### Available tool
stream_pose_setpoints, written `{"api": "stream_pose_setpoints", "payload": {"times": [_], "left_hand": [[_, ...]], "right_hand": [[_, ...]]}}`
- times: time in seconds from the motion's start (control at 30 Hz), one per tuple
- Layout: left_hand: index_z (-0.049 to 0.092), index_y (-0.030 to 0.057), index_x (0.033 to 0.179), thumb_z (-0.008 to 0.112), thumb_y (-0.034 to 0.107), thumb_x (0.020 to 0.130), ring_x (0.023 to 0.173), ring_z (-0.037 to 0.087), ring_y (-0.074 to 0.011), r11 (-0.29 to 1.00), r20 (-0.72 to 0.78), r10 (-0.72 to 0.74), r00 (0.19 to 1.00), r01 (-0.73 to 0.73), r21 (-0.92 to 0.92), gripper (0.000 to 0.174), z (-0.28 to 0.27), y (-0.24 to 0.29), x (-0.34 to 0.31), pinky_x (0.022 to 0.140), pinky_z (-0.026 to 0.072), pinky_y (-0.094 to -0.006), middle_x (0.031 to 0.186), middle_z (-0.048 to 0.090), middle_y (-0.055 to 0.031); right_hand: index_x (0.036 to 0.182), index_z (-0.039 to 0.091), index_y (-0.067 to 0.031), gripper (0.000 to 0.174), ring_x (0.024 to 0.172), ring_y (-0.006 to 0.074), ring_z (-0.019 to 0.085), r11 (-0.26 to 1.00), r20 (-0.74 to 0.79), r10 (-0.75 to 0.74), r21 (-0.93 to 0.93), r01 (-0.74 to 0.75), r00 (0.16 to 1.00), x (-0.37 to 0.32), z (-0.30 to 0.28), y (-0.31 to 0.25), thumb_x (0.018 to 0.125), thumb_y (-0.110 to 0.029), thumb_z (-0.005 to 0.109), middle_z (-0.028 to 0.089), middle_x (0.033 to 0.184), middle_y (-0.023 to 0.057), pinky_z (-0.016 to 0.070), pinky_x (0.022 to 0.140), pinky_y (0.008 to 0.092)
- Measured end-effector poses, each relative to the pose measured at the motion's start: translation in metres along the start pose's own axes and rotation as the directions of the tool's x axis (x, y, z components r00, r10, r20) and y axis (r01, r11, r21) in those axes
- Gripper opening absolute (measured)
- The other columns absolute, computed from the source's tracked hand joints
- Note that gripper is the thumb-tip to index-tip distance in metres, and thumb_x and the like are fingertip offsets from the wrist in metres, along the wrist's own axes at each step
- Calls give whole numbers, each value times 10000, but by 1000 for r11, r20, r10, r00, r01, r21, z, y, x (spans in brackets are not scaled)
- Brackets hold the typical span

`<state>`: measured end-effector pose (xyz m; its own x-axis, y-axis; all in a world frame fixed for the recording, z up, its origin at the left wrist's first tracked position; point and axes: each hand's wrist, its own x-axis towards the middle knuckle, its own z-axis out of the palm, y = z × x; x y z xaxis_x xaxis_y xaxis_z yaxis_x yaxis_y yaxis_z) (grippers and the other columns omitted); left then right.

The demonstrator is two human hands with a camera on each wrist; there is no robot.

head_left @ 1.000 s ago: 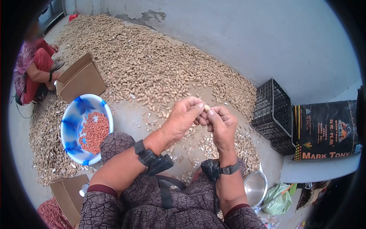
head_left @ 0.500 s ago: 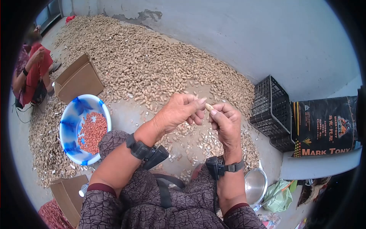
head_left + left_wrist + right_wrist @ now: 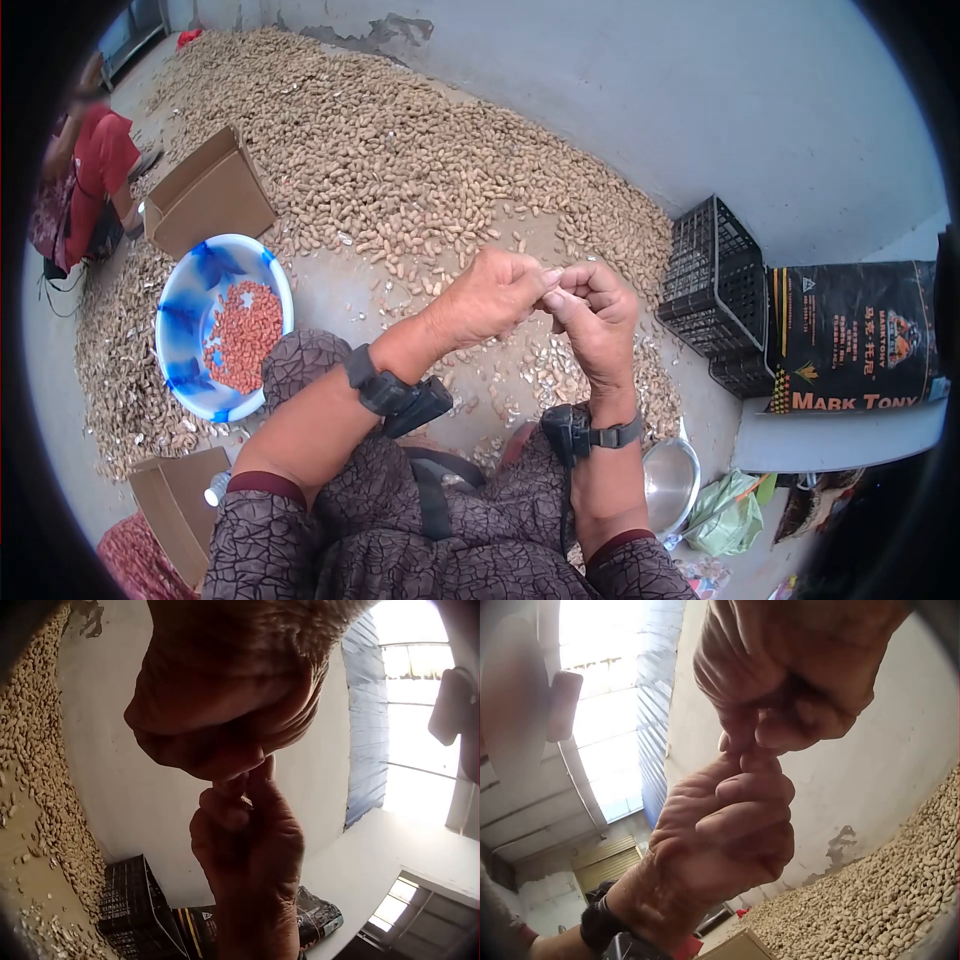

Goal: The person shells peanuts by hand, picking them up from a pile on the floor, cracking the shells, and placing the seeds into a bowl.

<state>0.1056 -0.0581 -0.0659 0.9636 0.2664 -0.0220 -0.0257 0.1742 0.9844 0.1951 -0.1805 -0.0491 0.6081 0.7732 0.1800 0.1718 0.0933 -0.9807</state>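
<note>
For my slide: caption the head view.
Bare left hand and right hand meet; at left, a round blue-white basin of reddish peanuts.

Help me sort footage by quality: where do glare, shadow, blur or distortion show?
Head view: even light, left hand and right hand readable, edges curved and black-rimmed, seated person blurred at the head. Left wrist view: bright opening blown white, both hands darkly shadowed. Right wrist view: similar glare, hands shaded, an unidentifiable soft shape out of focus at left.
</note>
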Motion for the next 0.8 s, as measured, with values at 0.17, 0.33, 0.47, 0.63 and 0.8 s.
{"api": "stream_pose_setpoints", "payload": {"times": [0.17, 0.33, 0.47, 0.63, 0.8], "left_hand": [[513, 37, 701, 425, 273, 899, 425, 405, -35, 992, 3, 122, 992, -122, -27, 321, 9, -5, -2, 353, 325, -179, 553, 440, 25], [502, 25, 744, 410, 255, 905, 438, 413, -46, 949, -20, 297, 955, -293, 118, 296, 15, -6, -2, 386, 349, -198, 561, 435, 21], [509, 16, 791, 394, 236, 908, 454, 427, -60, 924, 13, 357, 934, -355, 144, 275, 22, -6, -4, 413, 361, -210, 579, 445, 6], [523, 21, 845, 408, 210, 901, 535, 464, -67, 985, 40, 157, 987, -154, -83, 229, 22, -10, -3, 473, 379, -203, 663, 485, 1], [532, 8, 908, 437, 180, 888, 623, 490, -74, 889, 147, -10, 989, 76, -451, 198, 14, -19, 4, 565, 408, -202, 736, 504, 0]], "right_hand": [[756, 561, -10, 30, 511, 38, 475, 991, -45, -21, 133, 27, 999, 0, 0, 3, 776, -29, 575, 576, 644, 25, 372, 440, 158], [722, 553, -27, 101, 439, 31, 427, 966, -87, 97, 248, -73, 992, 0, -1, 1, 802, -88, 556, 549, 595, 12, 324, 383, 149], [720, 543, -45, 136, 390, 28, 398, 930, -104, 224, 318, -181, 969, 2, -6, 2, 815, -142, 550, 512, 555, -4, 284, 331, 156], [729, 537, -48, 142, 380, 29, 387, 921, -115, 252, 332, -202, 961, 5, -8, 4, 820, -157, 547, 490, 537, -13, 269, 320, 158], [716, 537, -44, 148, 396, 34, 392, 889, -175, 295, 410, -203, 939, 8, -12, 4, 813, -155, 557, 482, 531, -12, 269, 336, 155]]}}
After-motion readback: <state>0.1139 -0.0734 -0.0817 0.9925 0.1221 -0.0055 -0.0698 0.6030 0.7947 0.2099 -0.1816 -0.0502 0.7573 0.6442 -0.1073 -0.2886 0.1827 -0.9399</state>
